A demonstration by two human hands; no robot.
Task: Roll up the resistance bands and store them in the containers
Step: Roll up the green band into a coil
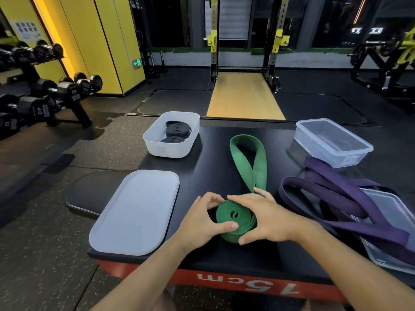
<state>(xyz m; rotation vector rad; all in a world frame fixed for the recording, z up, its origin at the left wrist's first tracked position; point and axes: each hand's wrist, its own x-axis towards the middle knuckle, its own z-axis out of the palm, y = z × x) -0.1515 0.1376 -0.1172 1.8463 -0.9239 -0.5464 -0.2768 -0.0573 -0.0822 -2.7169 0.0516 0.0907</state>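
A green resistance band [233,217] lies on the black platform top [213,167], its near part wound into a coil, its loose loop stretching away from me. My left hand [202,221] grips the coil from the left, thumb across its front. My right hand [265,216] grips it from the right, fingers over its top. A white container [157,144] at the back left holds rolled black bands [177,129]. A clear container [332,142] stands at the back right. Purple bands [336,198] lie loose on the right.
A white lid [137,212] lies at the near left of the platform. A clear lid [386,243] sits under the purple bands at the right edge. A dumbbell rack [45,95] stands on the floor to the left, a squat rack [244,41] beyond.
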